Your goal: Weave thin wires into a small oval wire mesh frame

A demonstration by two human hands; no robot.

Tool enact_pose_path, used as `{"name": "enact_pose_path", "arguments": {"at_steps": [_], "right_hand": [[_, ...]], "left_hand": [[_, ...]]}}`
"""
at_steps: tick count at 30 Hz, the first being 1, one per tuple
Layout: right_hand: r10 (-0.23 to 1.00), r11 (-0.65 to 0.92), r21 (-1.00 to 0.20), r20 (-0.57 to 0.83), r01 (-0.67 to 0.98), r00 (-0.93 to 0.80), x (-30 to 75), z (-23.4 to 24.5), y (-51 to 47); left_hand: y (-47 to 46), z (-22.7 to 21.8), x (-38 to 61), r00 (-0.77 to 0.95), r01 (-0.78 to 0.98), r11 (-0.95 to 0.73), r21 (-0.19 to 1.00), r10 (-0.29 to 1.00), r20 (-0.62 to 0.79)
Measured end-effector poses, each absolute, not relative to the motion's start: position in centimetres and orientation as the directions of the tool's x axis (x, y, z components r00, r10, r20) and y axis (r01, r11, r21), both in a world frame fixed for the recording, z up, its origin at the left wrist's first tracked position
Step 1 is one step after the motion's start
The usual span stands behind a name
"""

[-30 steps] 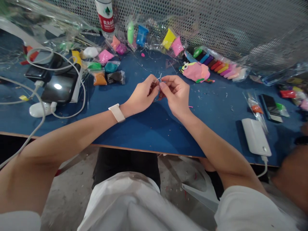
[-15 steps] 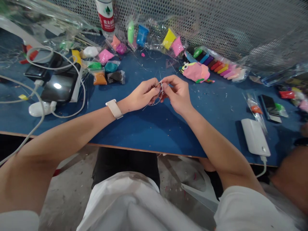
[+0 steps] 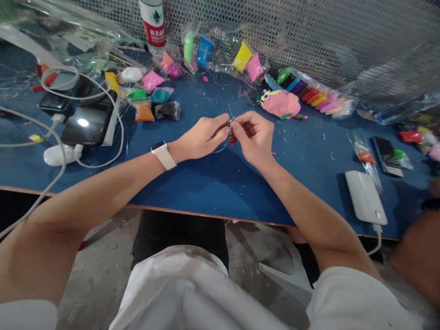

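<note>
Between my two hands, over the blue table, is a loop of thin silvery wire (image 3: 224,147) with loose ends sticking up past the fingertips. My left hand (image 3: 206,136), with a pale band on its wrist, pinches the wire from the left between thumb and fingers. From the right, my right hand (image 3: 255,137) grips the same wire between thumb and forefinger, its other fingers curled. The fingertips almost meet, and part of the wire is hidden behind them. Beyond the right hand lies a pink clay figure (image 3: 280,103) with a googly eye.
Clay packets, including a yellow one (image 3: 242,56) and an orange one (image 3: 144,112), line the back near a water bottle (image 3: 153,25). Phones (image 3: 87,120) with a white cable are at left. A white power bank (image 3: 365,197) lies right, near another person's arm (image 3: 417,256).
My left hand has turned slightly, its fingers now straighter and covering more of the wire loop. My right hand has shifted a little, still pinching the wire.
</note>
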State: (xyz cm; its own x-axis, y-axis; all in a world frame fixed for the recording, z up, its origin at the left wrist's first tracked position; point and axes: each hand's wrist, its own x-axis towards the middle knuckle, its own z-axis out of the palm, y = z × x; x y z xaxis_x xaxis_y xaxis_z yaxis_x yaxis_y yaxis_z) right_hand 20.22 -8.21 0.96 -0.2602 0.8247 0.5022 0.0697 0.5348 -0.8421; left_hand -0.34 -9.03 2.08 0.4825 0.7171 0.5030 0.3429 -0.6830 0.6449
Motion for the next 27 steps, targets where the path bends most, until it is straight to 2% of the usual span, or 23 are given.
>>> {"name": "enact_pose_path", "arguments": {"at_steps": [5, 9, 14, 22, 27], "right_hand": [[0.801, 0.583, -0.805, 0.547, 0.108, -0.246, 20.1, 1.3, -8.6], [0.781, 0.611, -0.782, 0.571, 0.123, -0.253, 20.1, 1.4, -8.9], [0.763, 0.635, -0.758, 0.586, 0.15, -0.272, 20.3, 1.2, -8.8], [0.684, 0.728, -0.653, 0.671, 0.209, -0.286, 20.6, 1.1, -8.9], [0.701, 0.713, -0.652, 0.651, 0.257, -0.292, 20.6, 1.5, -9.1]], "left_hand": [[-8.6, 2.0, -0.9, 0.577, 0.372, -0.77, 0.519, 0.63, 0.52], [-8.3, 2.0, -1.4, 0.626, 0.389, -0.786, 0.48, 0.608, 0.489], [-8.2, 2.1, -1.5, 0.661, 0.391, -0.789, 0.474, 0.599, 0.452], [-8.4, 2.4, -1.3, 0.652, 0.361, -0.782, 0.508, 0.601, 0.462], [-8.7, 2.8, -1.5, 0.665, 0.369, -0.776, 0.511, 0.605, 0.439]]}}
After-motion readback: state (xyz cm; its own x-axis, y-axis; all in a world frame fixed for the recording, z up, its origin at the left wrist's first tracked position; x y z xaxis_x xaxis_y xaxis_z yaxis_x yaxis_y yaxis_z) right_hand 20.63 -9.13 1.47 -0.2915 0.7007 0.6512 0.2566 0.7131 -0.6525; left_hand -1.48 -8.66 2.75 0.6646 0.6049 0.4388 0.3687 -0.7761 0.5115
